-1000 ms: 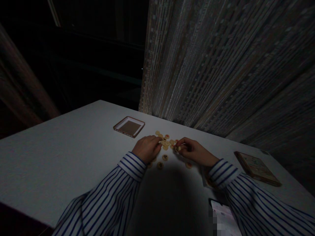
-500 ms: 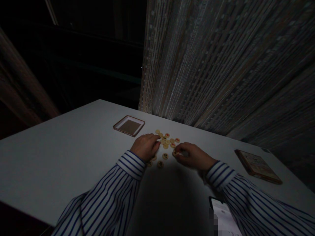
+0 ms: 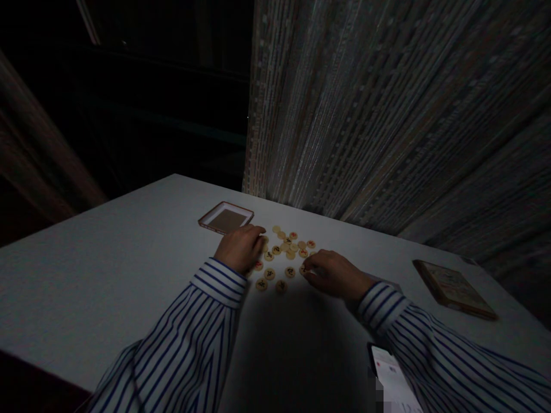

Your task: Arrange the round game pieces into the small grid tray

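Round wooden Chinese chess pieces [image 3: 290, 272] lie scattered on the white table between my hands. Some show black or red characters, others plain faces. My left hand [image 3: 241, 248] rests palm down at the left of the group, its fingers apart and loosely bent beside several pieces; part of the thumb is hidden. At the right, my right hand [image 3: 338, 274] has its thumb and fingertips closed around a black-marked chess piece [image 3: 303, 269] at table level. Two black-marked pieces [image 3: 281, 286] lie nearest to me, one beside the other.
An open shallow box tray [image 3: 226, 219] stands beyond my left hand. To the far right lies a flat brown-edged box [image 3: 454, 288]. A lit phone [image 3: 394, 378] is near my right forearm. A beaded curtain [image 3: 344, 115] hangs behind the white table [image 3: 120, 258].
My left hand has moved left, away from the middle of the pieces, uncovering several with black and red characters. My right hand has shifted slightly left, still at its chess piece.
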`<action>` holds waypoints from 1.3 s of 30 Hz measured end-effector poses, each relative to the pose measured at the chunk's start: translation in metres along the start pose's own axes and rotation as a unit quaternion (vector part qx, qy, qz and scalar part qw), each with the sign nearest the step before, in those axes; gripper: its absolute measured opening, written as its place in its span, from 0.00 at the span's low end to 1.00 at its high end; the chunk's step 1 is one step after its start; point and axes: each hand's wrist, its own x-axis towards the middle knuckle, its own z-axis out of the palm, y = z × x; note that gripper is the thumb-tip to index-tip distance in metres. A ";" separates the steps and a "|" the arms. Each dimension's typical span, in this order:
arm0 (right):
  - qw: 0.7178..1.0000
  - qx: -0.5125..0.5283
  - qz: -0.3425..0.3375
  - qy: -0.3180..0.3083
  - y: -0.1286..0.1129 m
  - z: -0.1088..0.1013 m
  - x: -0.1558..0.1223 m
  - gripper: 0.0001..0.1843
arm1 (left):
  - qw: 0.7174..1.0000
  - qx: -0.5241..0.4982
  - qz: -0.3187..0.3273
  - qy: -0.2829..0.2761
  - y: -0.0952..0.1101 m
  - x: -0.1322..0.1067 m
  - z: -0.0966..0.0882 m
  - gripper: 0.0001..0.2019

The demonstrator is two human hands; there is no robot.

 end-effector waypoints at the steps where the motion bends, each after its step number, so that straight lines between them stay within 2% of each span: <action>1: 1.000 -0.003 -0.001 -0.001 0.001 0.001 0.000 0.10 | 1.000 0.002 -0.006 0.007 -0.002 0.000 0.000 0.14; 4: 1.000 -0.010 -0.008 -0.005 0.003 0.003 0.000 0.09 | 0.999 0.006 -0.024 0.022 -0.008 0.000 -0.001 0.14; 12: 0.999 -0.019 -0.026 -0.015 0.006 0.003 -0.001 0.09 | 0.999 0.013 -0.041 0.016 -0.016 0.000 -0.003 0.14; 17: 0.999 0.001 -0.040 0.004 0.003 -0.001 0.001 0.09 | 1.000 0.012 -0.028 -0.004 -0.016 0.000 0.001 0.13; 26: 0.999 -0.002 -0.049 0.024 -0.012 -0.001 0.021 0.08 | 0.996 -0.027 0.050 -0.072 -0.015 0.002 0.012 0.09; 32: 0.996 -0.004 -0.076 0.043 -0.016 0.003 0.029 0.07 | 0.994 -0.046 0.040 -0.095 -0.017 0.004 0.018 0.09; 39: 0.996 -0.010 -0.075 0.043 -0.021 -0.001 0.030 0.06 | 0.994 -0.050 0.023 -0.094 -0.017 0.004 0.022 0.11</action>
